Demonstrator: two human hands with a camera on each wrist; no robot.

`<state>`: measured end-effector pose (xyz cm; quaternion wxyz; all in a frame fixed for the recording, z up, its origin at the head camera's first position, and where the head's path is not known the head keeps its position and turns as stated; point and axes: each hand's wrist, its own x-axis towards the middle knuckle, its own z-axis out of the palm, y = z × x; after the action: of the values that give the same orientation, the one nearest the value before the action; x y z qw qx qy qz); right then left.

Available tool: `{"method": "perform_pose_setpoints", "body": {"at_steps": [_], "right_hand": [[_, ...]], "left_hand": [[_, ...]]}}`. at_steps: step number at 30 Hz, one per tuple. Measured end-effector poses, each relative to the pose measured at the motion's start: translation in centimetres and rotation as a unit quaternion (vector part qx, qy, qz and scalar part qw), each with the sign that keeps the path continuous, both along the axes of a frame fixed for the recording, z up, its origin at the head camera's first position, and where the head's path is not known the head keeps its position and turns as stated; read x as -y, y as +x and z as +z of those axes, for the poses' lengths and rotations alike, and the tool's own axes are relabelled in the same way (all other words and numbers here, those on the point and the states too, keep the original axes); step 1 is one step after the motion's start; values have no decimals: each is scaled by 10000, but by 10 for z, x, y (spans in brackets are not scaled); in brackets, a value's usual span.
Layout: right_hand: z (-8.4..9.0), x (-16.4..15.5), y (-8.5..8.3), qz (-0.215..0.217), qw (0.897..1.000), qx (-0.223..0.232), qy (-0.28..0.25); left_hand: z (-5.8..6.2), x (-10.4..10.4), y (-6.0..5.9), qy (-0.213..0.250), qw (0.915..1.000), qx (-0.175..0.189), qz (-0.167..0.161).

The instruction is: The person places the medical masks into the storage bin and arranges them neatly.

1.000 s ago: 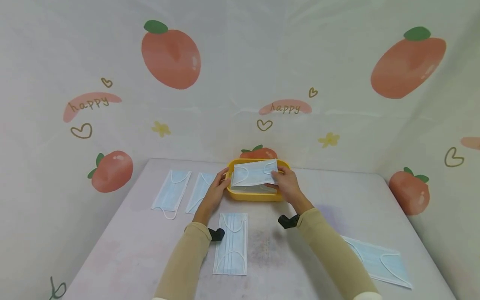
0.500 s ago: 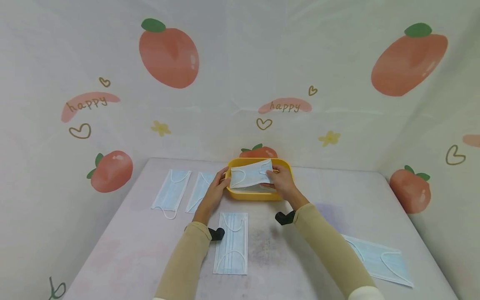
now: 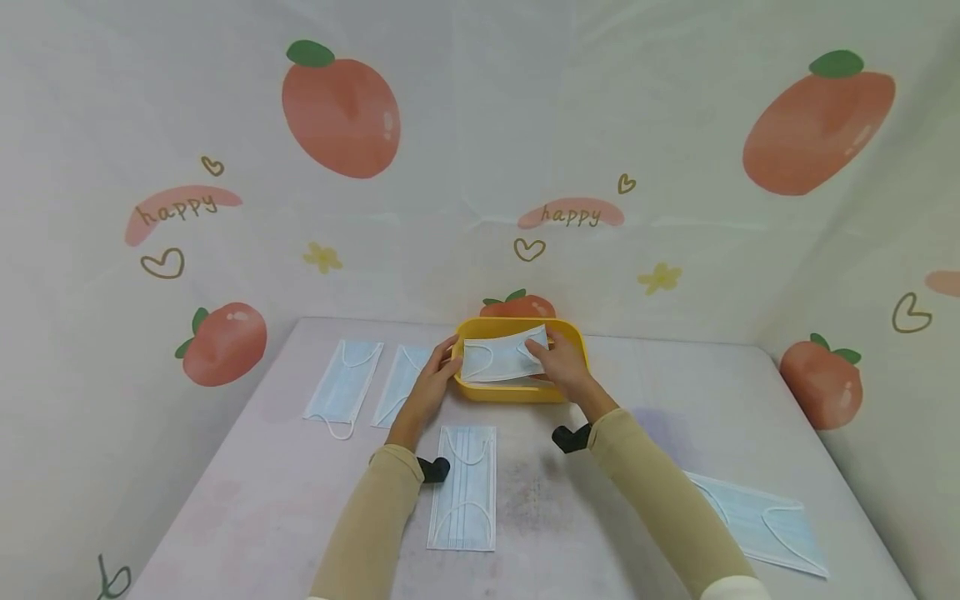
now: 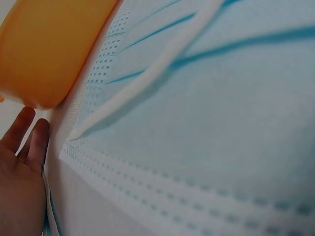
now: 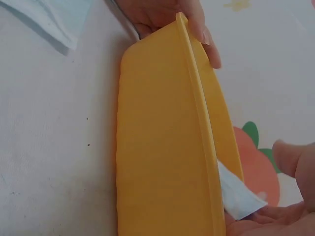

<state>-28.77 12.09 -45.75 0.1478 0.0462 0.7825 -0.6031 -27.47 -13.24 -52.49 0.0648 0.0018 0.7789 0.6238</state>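
In the head view a yellow plastic basket (image 3: 517, 394) stands at the table's back edge. My left hand (image 3: 429, 387) holds its left end; in the right wrist view that hand's fingers (image 5: 198, 22) reach over the rim. A pale blue face mask (image 3: 498, 358) lies slanted across the basket's opening, its right end raised. My right hand (image 3: 564, 367) is at that end. In the right wrist view the mask's corner (image 5: 241, 199) touches the fingers, while the thumb (image 5: 285, 155) stands apart above it. Things lower in the basket are mostly hidden.
Two masks, the outer mask (image 3: 343, 381) and the partly covered inner mask (image 3: 393, 387), lie at the left. Another mask (image 3: 462, 492) lies upright in front, by the left sleeve. A further mask (image 3: 772, 525) is at the right, partly under the right sleeve. A printed cloth (image 3: 450, 125) hangs behind.
The right hand has shifted slightly left with the mask, whose upper edge has sunk lower into the basket. The left hand has stayed at the basket's left end.
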Motion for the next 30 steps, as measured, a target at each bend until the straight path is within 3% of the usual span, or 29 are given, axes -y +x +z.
{"method": "perform_pose_setpoints", "body": {"at_steps": [4, 7, 15, 23, 26, 30], "right_hand": [[3, -1, 6, 373, 9928, -314, 1098], [4, 0, 9, 542, 9851, -509, 1549], [5, -1, 16, 911, 9677, -1305, 1957], [6, -6, 27, 1361, 9379, -1749, 2670], [5, -11, 29, 1408, 9201, -1942, 3097], [2, -17, 32, 1412, 8851, -2336, 3769]], "left_hand": [[0, 0, 2, 21, 10000, -15, -35], [0, 0, 2, 19, 10000, 14, -29], [0, -1, -1, 6, 10000, -22, -5], [0, -1, 1, 42, 10000, -58, 0], [-1, -1, 0, 43, 10000, -32, -14], [0, 0, -1, 52, 10000, 17, -1]]}}
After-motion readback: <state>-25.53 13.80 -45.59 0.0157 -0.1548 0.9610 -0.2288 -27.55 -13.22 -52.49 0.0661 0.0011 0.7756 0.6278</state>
